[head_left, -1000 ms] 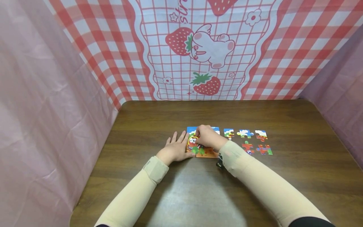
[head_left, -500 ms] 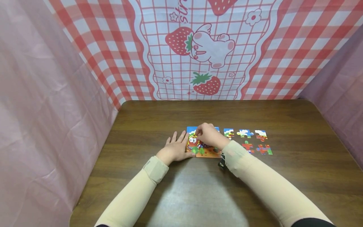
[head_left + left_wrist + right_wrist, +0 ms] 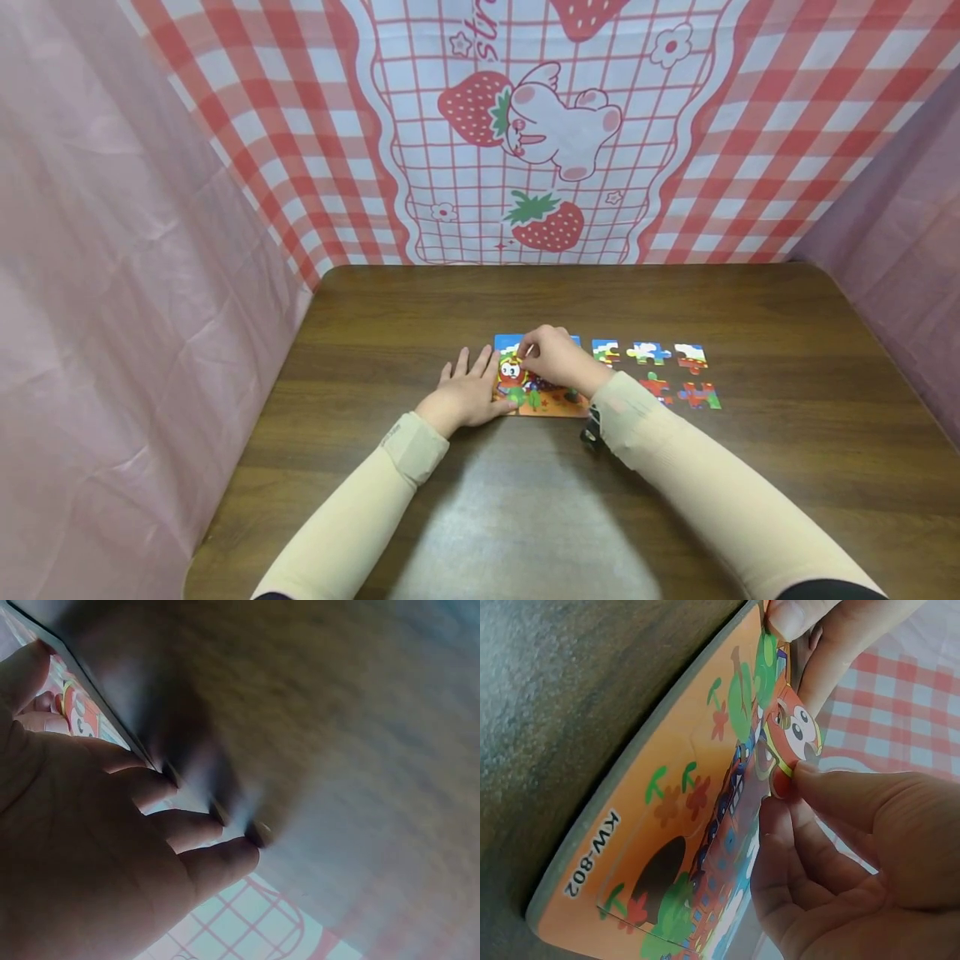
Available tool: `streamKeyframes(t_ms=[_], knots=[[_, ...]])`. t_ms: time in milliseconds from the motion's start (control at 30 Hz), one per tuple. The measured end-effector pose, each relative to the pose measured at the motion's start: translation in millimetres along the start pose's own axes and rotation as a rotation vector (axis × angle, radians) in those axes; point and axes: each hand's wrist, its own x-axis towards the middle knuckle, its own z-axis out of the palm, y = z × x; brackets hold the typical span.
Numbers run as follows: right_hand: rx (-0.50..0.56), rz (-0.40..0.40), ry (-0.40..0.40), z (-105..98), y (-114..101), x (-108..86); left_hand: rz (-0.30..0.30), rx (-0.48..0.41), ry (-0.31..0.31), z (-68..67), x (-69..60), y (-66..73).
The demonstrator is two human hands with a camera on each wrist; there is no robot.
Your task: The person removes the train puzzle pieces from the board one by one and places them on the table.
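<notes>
A small puzzle board (image 3: 551,407) with an orange lower border and a printed scene lies flat on the table. My right hand (image 3: 558,360) is over it, pinching a puzzle piece with a red, big-eyed cartoon face (image 3: 789,733) between thumb and index finger. In the right wrist view that piece looks tilted up from the board's surface. At the board's left edge rests my left hand (image 3: 463,396), fingers spread, its thumb on the lower left corner. The left wrist view shows its fingers (image 3: 217,870) extended along the board's side. My right hand hides part of the picture.
Several loose puzzle pieces lie in two rows right of the board, among them a blue-and-white one (image 3: 647,353) and a red-and-green one (image 3: 699,394). The brown wooden table (image 3: 480,517) ends at a strawberry-print checked cloth (image 3: 555,125). Pink curtains (image 3: 112,292) hang at both sides.
My right hand has shifted slightly right and away from me, showing more of the board's lower part. The left hand stays at the board's edge.
</notes>
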Motion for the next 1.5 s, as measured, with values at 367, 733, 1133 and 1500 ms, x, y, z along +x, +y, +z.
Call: streamKeyframes(t_ms=[367,733,1133,1500], knots=[[0.085,0.032,-0.024,-2.1,1.1,-1.9,-0.012,0.001,-0.003,-1.2,-0.9,1.7],[0.148,0.07,-0.027,-2.2,5.2,-2.0,-0.018,0.017,0.001,0.8,1.0,1.7],[0.173,0.064,0.018,-12.3,10.7,-7.8,-0.018,0.02,0.009,0.7,0.1,2.8],[0.217,0.059,0.023,-29.8,32.2,-25.1,-0.018,0.012,0.007,2.4,2.2,1.1]])
